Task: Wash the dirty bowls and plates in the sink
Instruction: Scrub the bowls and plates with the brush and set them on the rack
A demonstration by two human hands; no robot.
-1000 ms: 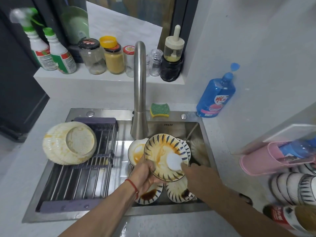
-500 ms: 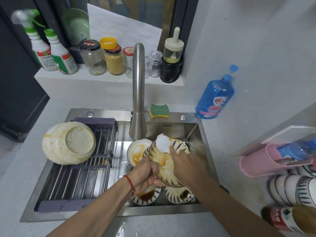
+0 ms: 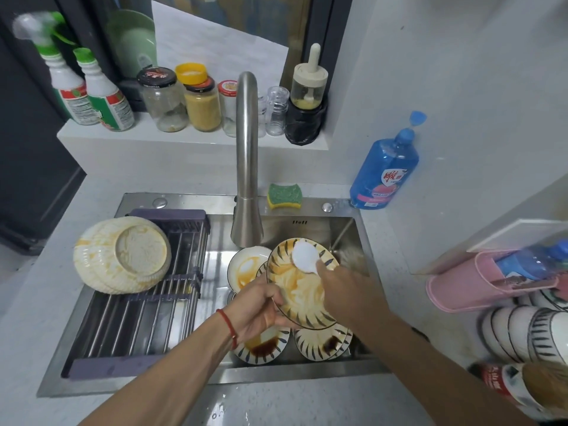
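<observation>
My left hand (image 3: pixel 261 305) grips the lower left rim of a blue-striped plate (image 3: pixel 302 296) smeared with orange-brown sauce, tilted above the steel sink (image 3: pixel 310 226). My right hand (image 3: pixel 344 290) presses a round white scrubbing pad (image 3: pixel 304 256) against the plate's upper part. Under the held plate lie more dirty striped plates (image 3: pixel 322 342) and a plate with dark sauce (image 3: pixel 264 348). A white bowl (image 3: pixel 246 265) stained orange sits at the back of the basin. A stack of stained cream bowls (image 3: pixel 123 255) lies upside down on the rack.
A roll-up drying rack (image 3: pixel 147 318) covers the sink's left half. The faucet (image 3: pixel 246 149) rises just behind the plates. A green-yellow sponge (image 3: pixel 284 196) and blue soap bottle (image 3: pixel 384 173) stand behind. Jars line the ledge (image 3: pixel 184 136). Striped bowls (image 3: pixel 528 333) and a pink holder (image 3: pixel 491 281) lie right.
My right hand slid the white pad from the plate's middle up to its top edge, and it stays there now. The left hand keeps holding the plate in the same place.
</observation>
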